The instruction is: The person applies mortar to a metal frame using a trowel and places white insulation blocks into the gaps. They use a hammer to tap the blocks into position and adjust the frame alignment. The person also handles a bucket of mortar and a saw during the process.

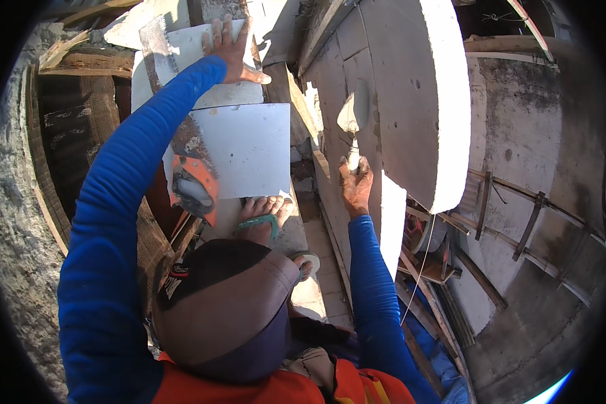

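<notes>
My left hand (230, 52) is open, its fingers spread flat on a pale block (209, 94) at the upper left. My right hand (357, 185) is closed around the handle of a pointed trowel (354, 111). The trowel's blade points away from me, against or just in front of a grey block wall (400, 101); I cannot tell whether it touches. Nearer to me lies a second smooth white block (249, 151). A handsaw with an orange handle (205, 178) lies along the left side of both blocks, its blade partly hidden under my left forearm.
My sandalled foot (259, 219) stands just below the near block. Wooden boards (87, 64) and a rough wall (13, 168) are on the left. To the right of the block wall, a thin string (421, 273) hangs down, with wooden poles (478, 283) and a stained wall (518, 128) beyond.
</notes>
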Demonstrator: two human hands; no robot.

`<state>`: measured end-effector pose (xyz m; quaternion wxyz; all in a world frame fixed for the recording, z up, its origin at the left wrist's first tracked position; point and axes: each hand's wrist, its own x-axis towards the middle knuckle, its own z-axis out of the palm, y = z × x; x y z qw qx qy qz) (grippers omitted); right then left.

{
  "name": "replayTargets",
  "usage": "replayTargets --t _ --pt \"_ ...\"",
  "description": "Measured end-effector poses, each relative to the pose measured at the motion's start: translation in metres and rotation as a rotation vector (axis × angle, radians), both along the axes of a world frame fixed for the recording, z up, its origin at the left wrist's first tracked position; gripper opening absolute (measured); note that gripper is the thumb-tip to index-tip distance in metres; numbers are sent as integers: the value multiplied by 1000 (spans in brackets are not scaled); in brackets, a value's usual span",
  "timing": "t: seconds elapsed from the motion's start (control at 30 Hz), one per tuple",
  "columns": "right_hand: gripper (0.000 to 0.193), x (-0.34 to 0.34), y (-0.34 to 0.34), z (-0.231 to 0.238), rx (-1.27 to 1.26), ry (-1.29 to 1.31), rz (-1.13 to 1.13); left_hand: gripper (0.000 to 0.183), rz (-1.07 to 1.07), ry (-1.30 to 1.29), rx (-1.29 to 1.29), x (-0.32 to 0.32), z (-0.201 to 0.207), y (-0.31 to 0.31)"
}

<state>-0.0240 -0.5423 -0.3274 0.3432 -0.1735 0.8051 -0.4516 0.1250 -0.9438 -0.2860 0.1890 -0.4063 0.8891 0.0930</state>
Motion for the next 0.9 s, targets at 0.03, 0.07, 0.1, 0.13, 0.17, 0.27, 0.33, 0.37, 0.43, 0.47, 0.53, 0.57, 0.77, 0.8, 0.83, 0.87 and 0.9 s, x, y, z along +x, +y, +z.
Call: replayTargets --t 0.03,0.07,0.1,0.13,0.17,0.27,0.33,0.37,0.43,0.47,0.53,0.57,0.77,0.8,0.83,0.87,0.9 --pt "23 3 10 0 13 19 -5 153 1 0 -12 -1 -2 -1" --pt "22 11 11 16 -50 -117 -52 153 2 -37 -54 3 -9 -3" --pt "22 16 16 30 -65 -117 -50 153 7 -46 -56 5 -12 -3" --pt "22 20 20 41 -81 -117 -48 153 13 -54 -58 9 -14 -5" --pt "22 23 28 49 -96 -107 -51 152 13 -53 -60 7 -15 -5" --pt "20 35 60 56 -102 -20 -54 145 24 9 -25 0 -2 6" --pt "20 42 88 39 -68 46 -51 145 17 27 28 -4 10 3" --pt "20 45 93 41 -21 72 -43 146 11 28 62 -4 12 2" --pt "25 43 92 36 238 141 23 153 21 17 98 2 15 2" --pt "21 43 76 35 229 120 36 158 36 7 99 5 13 2" --pt "22 35 46 12 230 181 94 163 49 -5 113 6 12 0" --pt "28 28 33 -8 243 260 142 162 49 -12 130 5 11 -1" --pt "54 -17 -35 -80 519 212 150 143 -2 -104 96 -22 23 8" --pt "55 -17 -42 -75 498 162 108 133 -2 -135 44 -23 31 10" --pt "53 -13 -43 -68 465 189 83 140 -15 -73 13 -20 21 8" --pt "50 -6 -43 -59 421 216 68 147 -18 -13 -27 -2 4 2" --pt "48 1 -42 -48 379 241 49 155 -25 46 -65 11 -7 -2"
